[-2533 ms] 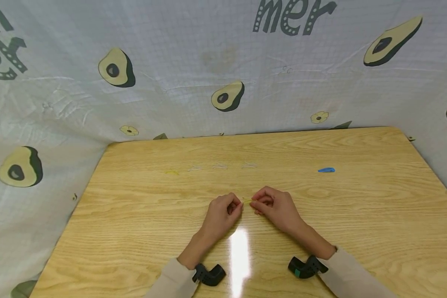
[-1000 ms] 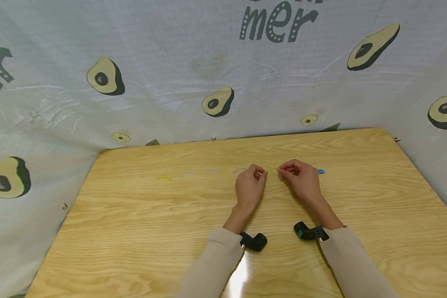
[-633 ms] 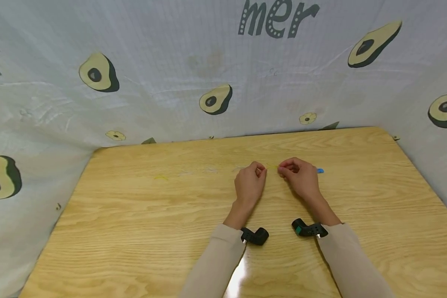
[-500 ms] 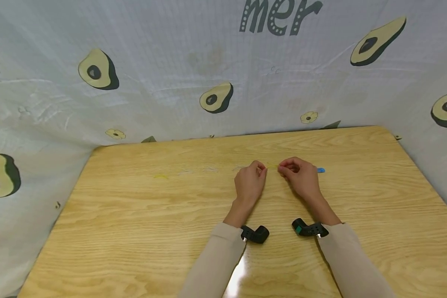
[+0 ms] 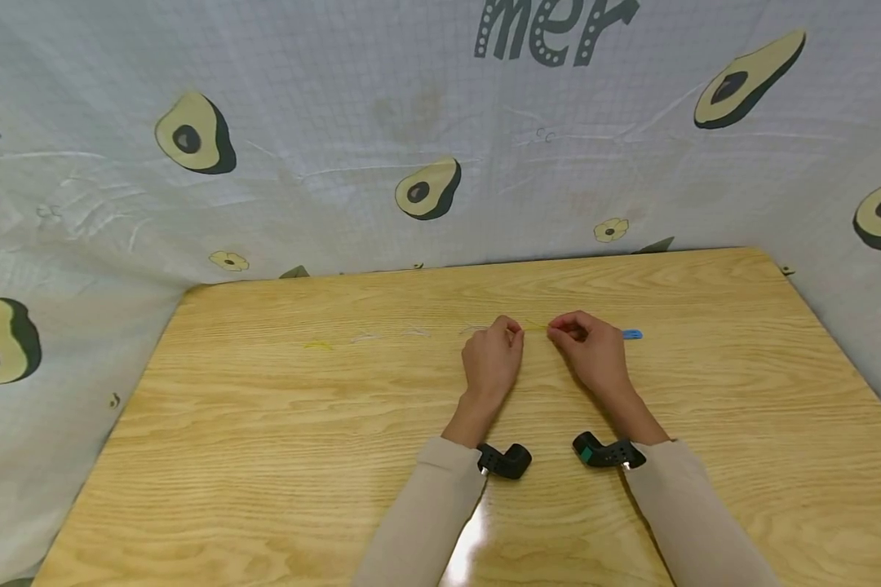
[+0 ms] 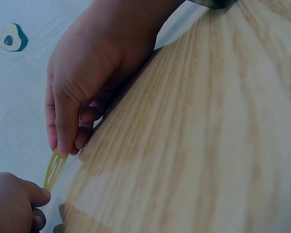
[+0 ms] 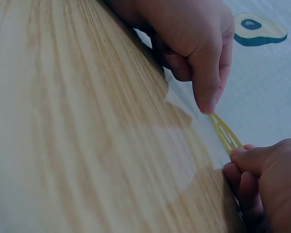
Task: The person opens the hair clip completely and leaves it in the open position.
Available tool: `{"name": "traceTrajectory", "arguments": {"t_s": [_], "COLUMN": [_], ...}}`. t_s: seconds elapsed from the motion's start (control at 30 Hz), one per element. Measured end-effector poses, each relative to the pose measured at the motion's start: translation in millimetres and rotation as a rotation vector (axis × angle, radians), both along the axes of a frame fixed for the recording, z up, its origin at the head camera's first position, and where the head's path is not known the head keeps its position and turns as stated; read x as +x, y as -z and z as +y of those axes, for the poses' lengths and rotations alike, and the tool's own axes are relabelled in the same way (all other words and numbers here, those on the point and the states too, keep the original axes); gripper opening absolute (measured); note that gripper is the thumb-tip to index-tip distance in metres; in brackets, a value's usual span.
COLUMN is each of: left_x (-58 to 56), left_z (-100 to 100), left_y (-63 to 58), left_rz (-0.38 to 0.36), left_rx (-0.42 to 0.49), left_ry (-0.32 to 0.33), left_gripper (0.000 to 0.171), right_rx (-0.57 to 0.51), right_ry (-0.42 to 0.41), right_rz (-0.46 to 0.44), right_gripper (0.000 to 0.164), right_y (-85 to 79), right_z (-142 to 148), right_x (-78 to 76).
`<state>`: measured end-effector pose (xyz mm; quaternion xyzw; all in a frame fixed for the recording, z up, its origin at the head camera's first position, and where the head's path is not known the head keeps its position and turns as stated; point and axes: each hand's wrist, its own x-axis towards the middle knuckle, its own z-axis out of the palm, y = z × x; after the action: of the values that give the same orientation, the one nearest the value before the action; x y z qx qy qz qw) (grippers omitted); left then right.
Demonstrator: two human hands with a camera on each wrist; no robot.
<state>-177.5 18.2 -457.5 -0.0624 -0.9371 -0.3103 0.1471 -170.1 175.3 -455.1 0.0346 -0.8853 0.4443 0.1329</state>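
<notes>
A yellow snap hair clip [image 6: 55, 168] spans the gap between my two hands near the back of the table. My left hand [image 5: 493, 356] pinches one end between thumb and finger; my right hand [image 5: 593, 350] pinches the other. In the right wrist view the slotted, tapering body of the hair clip [image 7: 225, 134] shows between the fingertips. Just beyond my right hand lies a blue hair clip [image 5: 634, 334], partly covered by that hand. To the left, pale thin clip-like pieces [image 5: 415, 333] and another yellow piece [image 5: 318, 346] lie in a row.
The wooden table [image 5: 264, 456] has a white avocado-print sheet [image 5: 323, 122] standing behind it and along both sides. A black camera device [image 5: 505, 461] sits on each wrist. Light glares off the front of the tabletop.
Both hands have carried the yellow hair clip from mid-table to the back and right, level with the row. Over the last second they have stayed nearly still.
</notes>
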Motion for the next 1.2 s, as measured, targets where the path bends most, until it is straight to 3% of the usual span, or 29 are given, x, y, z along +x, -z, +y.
{"name": "traceTrajectory", "arguments": {"t_s": [1.2], "left_x": [2.3], "left_z": [1.8], "left_y": [3.5], "left_rz": [0.029], "left_rx": [-0.028], "left_ry": [-0.056], "left_gripper": [0.007], "right_rx": [0.010], "right_ry": [0.037], "right_rz": [-0.022], "right_gripper": [0.013], "right_y": [6.9], "right_z": [-3.6], "right_x": [-2.1]}}
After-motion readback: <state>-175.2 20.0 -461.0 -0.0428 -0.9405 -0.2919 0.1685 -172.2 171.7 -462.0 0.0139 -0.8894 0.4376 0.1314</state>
